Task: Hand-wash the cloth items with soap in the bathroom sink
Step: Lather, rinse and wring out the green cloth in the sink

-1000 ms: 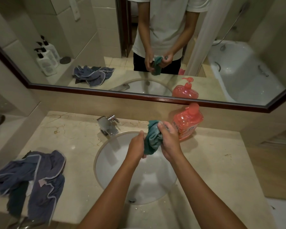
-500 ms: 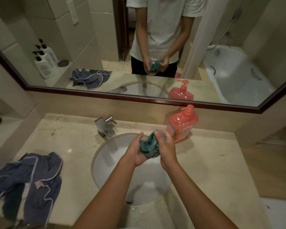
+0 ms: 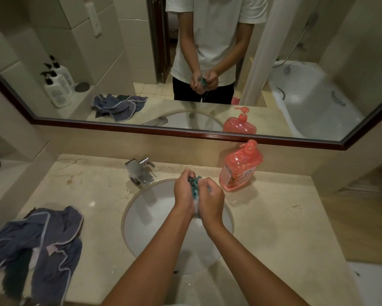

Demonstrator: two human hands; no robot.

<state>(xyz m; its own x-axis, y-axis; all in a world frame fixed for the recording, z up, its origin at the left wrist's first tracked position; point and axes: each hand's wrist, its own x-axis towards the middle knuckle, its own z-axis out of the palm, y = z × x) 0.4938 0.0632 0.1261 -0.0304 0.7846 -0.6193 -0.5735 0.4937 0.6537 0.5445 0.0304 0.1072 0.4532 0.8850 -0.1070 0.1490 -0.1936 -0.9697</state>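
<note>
Glossy marble counter (image 3: 274, 217), chrome metal faucet (image 3: 139, 171), translucent plastic soap bottle (image 3: 241, 168).

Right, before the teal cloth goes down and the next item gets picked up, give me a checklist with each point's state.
1. Teal cloth held by both hands: ok, the left hand and the right hand squeeze it between them.
2. Cloth over the sink: ok, so drips fall into the bowl.
3. Faucet off: ok, no stream shows at its spout.
4. Soap bottle within reach: ok, upright on the counter just right of the hands.
5. Next item ready: ok, the blue-grey garments lie on the counter, left of the sink.
6. Cloth fully rinsed: cannot tell.
</note>
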